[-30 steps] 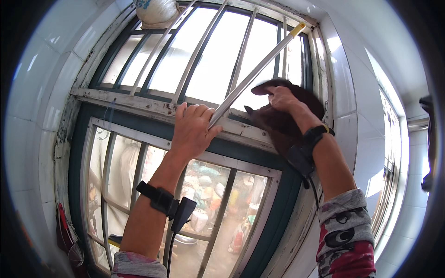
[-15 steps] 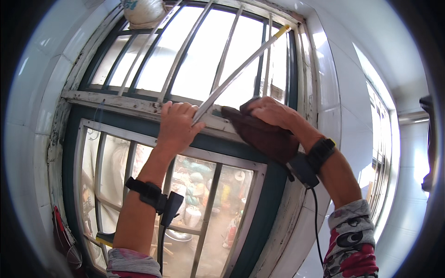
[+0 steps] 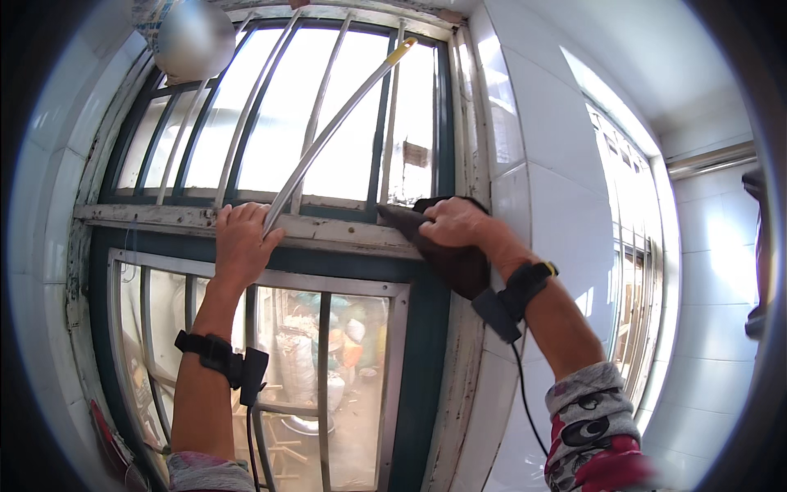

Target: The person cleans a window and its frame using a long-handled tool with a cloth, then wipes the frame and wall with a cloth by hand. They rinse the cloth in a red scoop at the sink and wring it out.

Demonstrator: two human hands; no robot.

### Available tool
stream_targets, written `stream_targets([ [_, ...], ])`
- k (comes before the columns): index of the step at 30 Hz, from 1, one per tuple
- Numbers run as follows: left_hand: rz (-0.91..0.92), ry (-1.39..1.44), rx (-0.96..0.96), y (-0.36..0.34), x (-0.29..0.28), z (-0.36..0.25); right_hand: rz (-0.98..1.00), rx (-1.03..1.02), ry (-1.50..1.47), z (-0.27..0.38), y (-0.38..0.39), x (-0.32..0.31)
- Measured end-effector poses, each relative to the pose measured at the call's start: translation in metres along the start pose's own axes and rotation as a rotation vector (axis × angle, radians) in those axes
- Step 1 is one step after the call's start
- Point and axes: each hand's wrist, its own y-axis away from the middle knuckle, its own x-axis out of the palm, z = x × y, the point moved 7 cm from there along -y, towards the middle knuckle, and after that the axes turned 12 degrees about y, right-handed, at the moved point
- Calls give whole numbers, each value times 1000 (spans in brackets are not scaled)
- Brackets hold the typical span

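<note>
My left hand (image 3: 240, 246) is raised to the painted wooden crossbar (image 3: 344, 234) between the upper and lower window panes. Its fingers lie over the bar while the thumb closes on a silver pole (image 3: 328, 131). This pole slants up to the right, ending in a yellow cap (image 3: 402, 51) in front of the upper bars; its lower part is hidden behind my hand and arm. My right hand (image 3: 461, 223) grips a dark brown cloth (image 3: 455, 266) at the crossbar's right end. Part of the cloth lies along the bar, and the rest hangs below.
Metal bars (image 3: 316, 98) cross the upper window. Under the crossbar is a barred lower pane (image 3: 352, 344) in a green frame. A rounded pale bundle (image 3: 193, 41) hangs at the upper left. White tiled wall (image 3: 557, 197) stands to the right, with another barred window (image 3: 631, 246).
The view has shifted right, so the window sits further left. My right hand and the cloth have moved right along the crossbar. My left hand keeps its hold on the pole.
</note>
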Motion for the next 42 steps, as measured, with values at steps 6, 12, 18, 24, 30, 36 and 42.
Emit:
stream_targets([
  [6,14,16,-40,-2,3,1,-399,-272,40,-5,13,-32],
  [12,-51,11,1,1,3,3,-593,238,45,-88,-8,-89],
  [18,-120,27,56,2,2,0,-312,46,172,-50,20,-7],
  [24,-68,-4,-5,2,4,1,175,-113,214,4,86,23],
  [30,-100,-15,50,3,2,1,103,-228,212,-25,54,10],
  [36,-93,-51,48,3,3,4,-356,-20,543,-78,-1,-79],
  [42,-74,-25,54,3,3,4,-205,-95,545,-65,16,-42],
])
